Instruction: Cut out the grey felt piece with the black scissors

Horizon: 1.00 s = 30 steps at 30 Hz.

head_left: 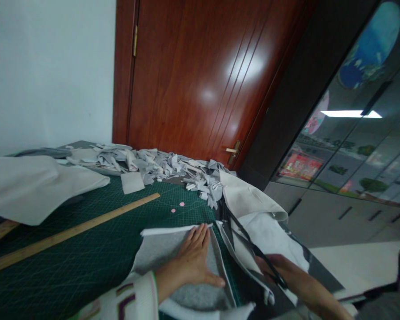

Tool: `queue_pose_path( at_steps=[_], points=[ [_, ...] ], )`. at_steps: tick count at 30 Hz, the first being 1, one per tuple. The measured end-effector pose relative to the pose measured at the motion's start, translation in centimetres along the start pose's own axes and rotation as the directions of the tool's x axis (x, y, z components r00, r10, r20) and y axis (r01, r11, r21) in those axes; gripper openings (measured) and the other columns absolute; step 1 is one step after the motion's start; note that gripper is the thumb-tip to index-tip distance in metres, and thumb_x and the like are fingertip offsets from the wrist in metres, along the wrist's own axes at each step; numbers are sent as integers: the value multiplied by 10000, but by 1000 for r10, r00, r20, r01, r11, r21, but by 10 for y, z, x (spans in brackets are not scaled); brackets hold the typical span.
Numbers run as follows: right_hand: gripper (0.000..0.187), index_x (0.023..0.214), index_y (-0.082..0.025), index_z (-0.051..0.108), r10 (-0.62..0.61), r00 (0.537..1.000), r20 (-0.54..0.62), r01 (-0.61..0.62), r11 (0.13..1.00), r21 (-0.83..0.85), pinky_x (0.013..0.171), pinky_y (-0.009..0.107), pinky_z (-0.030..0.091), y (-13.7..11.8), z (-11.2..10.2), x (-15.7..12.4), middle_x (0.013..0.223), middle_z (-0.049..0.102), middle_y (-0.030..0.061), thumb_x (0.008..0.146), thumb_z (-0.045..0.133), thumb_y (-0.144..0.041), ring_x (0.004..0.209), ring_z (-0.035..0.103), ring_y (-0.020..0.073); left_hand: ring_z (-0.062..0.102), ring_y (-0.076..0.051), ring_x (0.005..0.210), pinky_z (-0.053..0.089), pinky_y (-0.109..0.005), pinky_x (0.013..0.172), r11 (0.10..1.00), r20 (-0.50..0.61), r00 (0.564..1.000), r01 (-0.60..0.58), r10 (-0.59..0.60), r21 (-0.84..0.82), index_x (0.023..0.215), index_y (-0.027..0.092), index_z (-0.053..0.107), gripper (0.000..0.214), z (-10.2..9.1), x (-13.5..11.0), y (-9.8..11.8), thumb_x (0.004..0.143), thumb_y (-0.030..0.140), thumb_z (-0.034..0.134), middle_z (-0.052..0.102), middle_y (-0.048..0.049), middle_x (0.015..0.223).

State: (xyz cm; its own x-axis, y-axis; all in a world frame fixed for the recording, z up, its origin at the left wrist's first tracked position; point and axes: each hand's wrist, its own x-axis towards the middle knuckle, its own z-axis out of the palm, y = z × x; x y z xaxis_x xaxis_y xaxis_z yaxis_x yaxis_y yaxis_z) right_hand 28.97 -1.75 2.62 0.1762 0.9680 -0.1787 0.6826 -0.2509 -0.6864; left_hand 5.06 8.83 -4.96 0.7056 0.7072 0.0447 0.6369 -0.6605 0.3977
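A grey felt-like fabric piece (160, 251) with white folded edges lies on the green cutting mat (100, 262). My left hand (195, 255) presses flat on it, fingers stretched and thumb out to the right. At the right, my right hand (280, 269) is beside a narrow white-edged fabric strip (233, 249). A long thin black item (246, 233) passes in front of this hand; its kind is unclear. The right fingers are partly hidden and blurred, so their grip does not show.
Wooden rulers (76, 228) lie on the mat, near two small pink discs (182, 204). Fabric scraps (166, 164) pile along the back edge. White cloth (36, 186) covers the left side; more cloth (250, 195) lies right. A wooden door (193, 80) and cabinet (320, 218) stand behind.
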Motion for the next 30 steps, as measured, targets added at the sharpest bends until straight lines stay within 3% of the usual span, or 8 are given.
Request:
queue_pose_path(
  at_steps=[4, 7, 10, 13, 19, 23, 27, 30],
  points=[
    [483, 638, -227, 488, -186, 982, -37, 161, 921, -355, 543, 274, 407, -16, -23, 17, 600, 543, 4, 817, 386, -663, 612, 530, 172, 29, -315, 1492, 61, -454, 1206, 998, 16, 1000, -3, 1, 68, 1522, -4, 176, 1188, -12, 3, -1, 709, 760, 585, 75, -229, 1605],
    [381, 666, -204, 538, -230, 970, -80, 147, 814, -563, 555, 254, 370, -33, -26, 54, 623, 591, 5, 915, 415, -465, 610, 552, 144, -6, -319, 1496, 1, -499, 1191, 994, -68, 998, 23, -16, 105, 1523, 15, 170, 1050, -22, 7, -10, 796, 657, 571, 72, -229, 1618],
    [307, 769, -173, 637, -249, 958, -143, 105, 768, -632, 629, 275, 397, -48, -13, 97, 820, 705, 87, 910, 521, -420, 779, 632, 194, 244, -409, 1432, 216, -563, 1124, 988, -128, 989, 90, -73, 128, 1446, 4, 330, 896, -31, 6, -20, 814, 576, 604, 307, -299, 1532],
    [320, 886, -148, 680, -260, 955, -142, 101, 738, -667, 744, 315, 469, -62, 8, 131, 973, 724, 120, 920, 548, -437, 909, 657, 213, 512, -348, 1221, 392, -485, 1000, 987, -149, 986, 92, -72, 134, 1228, 85, 544, 542, -38, -3, -23, 853, 470, 614, 580, -208, 1280],
    [387, 1037, -154, 668, -293, 955, -48, 180, 702, -689, 898, 434, 512, -77, 45, 164, 1081, 708, 81, 924, 553, -505, 1012, 659, 218, 600, -225, 966, 439, -365, 858, 999, -116, 993, 27, -22, 45, 898, 172, 606, 83, -50, -24, -21, 834, 220, 628, 645, -51, 995],
    [360, 1037, -154, 669, -319, 948, 17, 243, 686, -685, 915, 443, 514, -79, 60, 176, 1076, 709, 72, 933, 556, -480, 1024, 659, 215, 609, -200, 791, 416, -276, 726, 994, -121, 992, 10, -23, -108, 881, 204, 579, 94, -64, -35, -30, 787, 207, 577, 641, 4, 831],
    [328, 1021, -156, 672, -344, 936, 73, 299, 669, -680, 924, 441, 513, -80, 67, 185, 1066, 711, 63, 936, 566, -454, 1019, 661, 209, 610, -213, 882, 418, -269, 775, 962, -158, 987, -4, -41, -273, 1041, 187, 604, 262, -78, -42, -45, 816, 310, 550, 677, -20, 973],
    [293, 1010, -157, 673, -332, 939, 87, 297, 659, -691, 926, 443, 514, -83, 68, 190, 1072, 708, 63, 923, 596, -426, 1023, 658, 211, 596, -223, 805, 416, -274, 705, 929, -153, 985, 14, -76, -370, 900, 159, 657, 285, -82, -41, -55, 816, 404, 540, 674, -20, 846]
  ],
)
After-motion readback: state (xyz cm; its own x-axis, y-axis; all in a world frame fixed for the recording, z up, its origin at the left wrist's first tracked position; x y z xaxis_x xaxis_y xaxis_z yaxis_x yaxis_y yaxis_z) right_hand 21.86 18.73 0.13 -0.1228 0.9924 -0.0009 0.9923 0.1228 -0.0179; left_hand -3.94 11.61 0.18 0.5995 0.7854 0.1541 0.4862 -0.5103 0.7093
